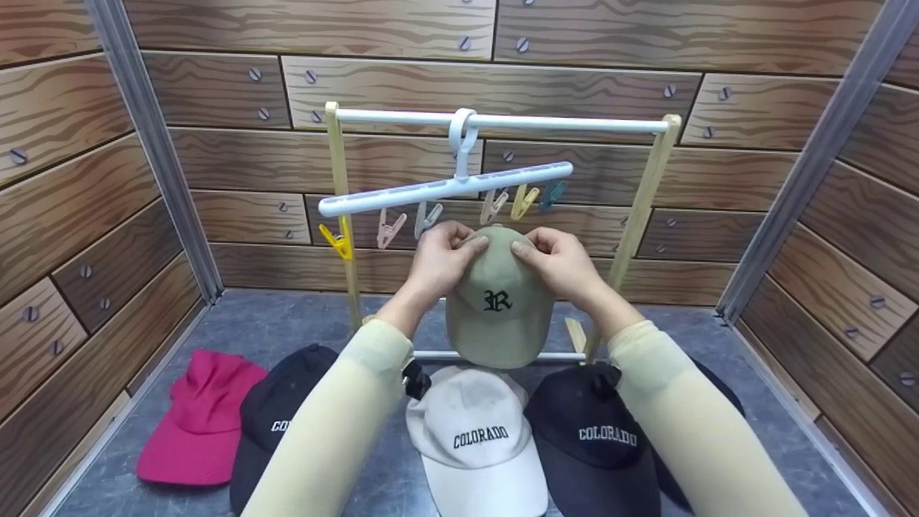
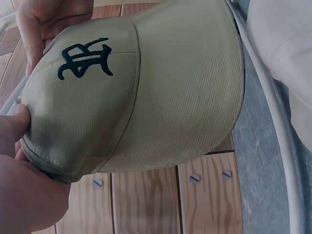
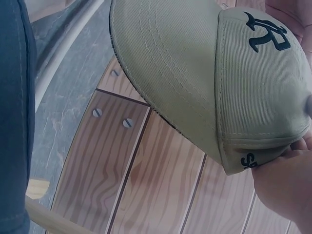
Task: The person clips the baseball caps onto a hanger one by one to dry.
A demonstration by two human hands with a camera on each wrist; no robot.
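Observation:
An olive-green baseball cap (image 1: 495, 316) with a dark letter R hangs brim down between both hands. My left hand (image 1: 439, 264) pinches the crown's upper left side, thumb in front. On the upper right side of the crown, my right hand (image 1: 568, 267) pinches it the same way. Just above the cap is a light blue clip hanger (image 1: 445, 189), tilted with its left end lower. From it hang a yellow clothespin (image 1: 336, 238), a pink clothespin (image 1: 390, 230), a grey clothespin (image 1: 428, 217) and several others. The left wrist view shows the cap (image 2: 180, 83) close up.
A wooden rack with a white top bar (image 1: 574, 123) bears the hanger. On the grey floor lie a crimson cap (image 1: 194, 424), a black cap (image 1: 269, 409), a white cap (image 1: 477, 424) and a navy cap (image 1: 596, 416). Another dark cap is partly behind the right sleeve. Wood-patterned walls surround the space.

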